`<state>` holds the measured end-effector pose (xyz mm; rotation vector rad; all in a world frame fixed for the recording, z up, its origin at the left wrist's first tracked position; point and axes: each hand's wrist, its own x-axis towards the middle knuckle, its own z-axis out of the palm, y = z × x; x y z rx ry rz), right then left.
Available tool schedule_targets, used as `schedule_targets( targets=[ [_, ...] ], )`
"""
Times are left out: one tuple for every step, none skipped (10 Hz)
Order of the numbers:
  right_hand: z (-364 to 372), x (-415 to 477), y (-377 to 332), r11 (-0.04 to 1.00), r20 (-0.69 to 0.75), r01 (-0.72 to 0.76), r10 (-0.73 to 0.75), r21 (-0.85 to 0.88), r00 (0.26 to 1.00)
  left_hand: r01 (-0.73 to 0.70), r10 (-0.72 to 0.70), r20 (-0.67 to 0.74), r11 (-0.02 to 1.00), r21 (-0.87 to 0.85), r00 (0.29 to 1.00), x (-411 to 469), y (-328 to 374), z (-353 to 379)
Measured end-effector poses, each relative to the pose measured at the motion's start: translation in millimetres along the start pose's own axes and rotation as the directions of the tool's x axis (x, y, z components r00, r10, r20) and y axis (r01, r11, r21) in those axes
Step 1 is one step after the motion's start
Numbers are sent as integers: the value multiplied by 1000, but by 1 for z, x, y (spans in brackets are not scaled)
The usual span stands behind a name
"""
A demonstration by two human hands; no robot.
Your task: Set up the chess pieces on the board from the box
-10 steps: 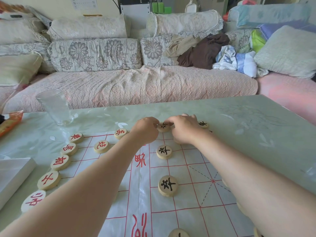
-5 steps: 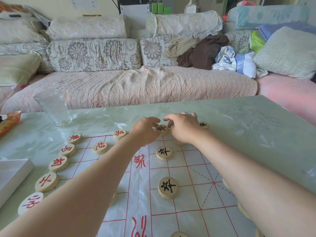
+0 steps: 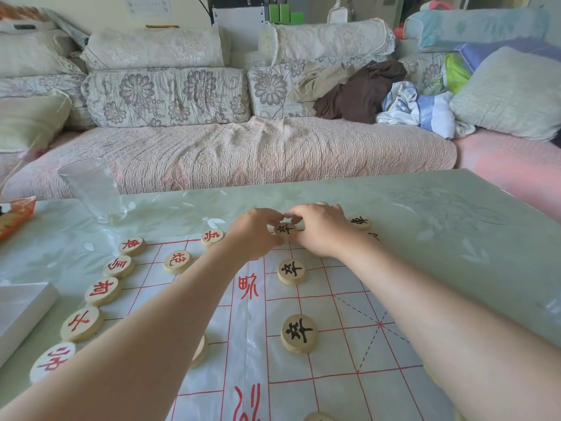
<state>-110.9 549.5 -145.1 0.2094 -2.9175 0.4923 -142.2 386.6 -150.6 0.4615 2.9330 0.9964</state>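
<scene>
Left hand (image 3: 255, 230): fingers curled in, tips against the left rim of a black piece (image 3: 286, 228).
Right hand (image 3: 323, 230): thumb and forefinger curled over the far and right rim of the same piece, so both hands pinch it between them.
Piece's place: flat and face up at the far edge of the board (image 3: 334, 344), about midway along it. The fingers hide whether it sits squarely on a line crossing.
Step in hand: probably seating it on its crossing, in file with the two black pieces (image 3: 291, 271) nearer the person.
Around it: red pieces (image 3: 103, 290) run down the board's left edge. The box (image 3: 21, 311) is at the left edge of the table (image 3: 440, 226), and a glass (image 3: 91, 189) stands near its far left corner.
Risk, board: it looks like a thin sheet, so a sideways push on the piece could drag or wrinkle it and shift every row.
Risk, arms: both forearms lie low over the board — drawn back carelessly, they could sweep the nearer black pieces off their crossings.
Risk, aim: with fingertips covering the lines, the piece may end up off its crossing.
</scene>
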Motion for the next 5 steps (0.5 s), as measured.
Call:
schedule_targets(
  targets=[
    [1, -1, -1, 1000, 14, 6, -6, -6, 1000, 0, 0, -5, 1000, 5, 1000, 1, -2, 1],
    [2, -1, 1, 1000, 8, 14, -14, -17, 1000, 10, -11, -10, 1000, -1, 1000, 1, -3, 3],
    [0, -2, 1, 1000, 14, 18, -18, -4, 1000, 15, -15, -6, 999, 33, 1000, -1, -3, 4],
    [-4, -6, -2, 1000, 5, 22, -22, 5, 1000, -4, 4, -12, 999, 44, 1000, -9, -2, -2],
    [-18, -13, -8, 999, -21, 22, -21, 48, 1000, -41, 44, -86, 999, 35, 995, -25, -1, -14]
  ],
)
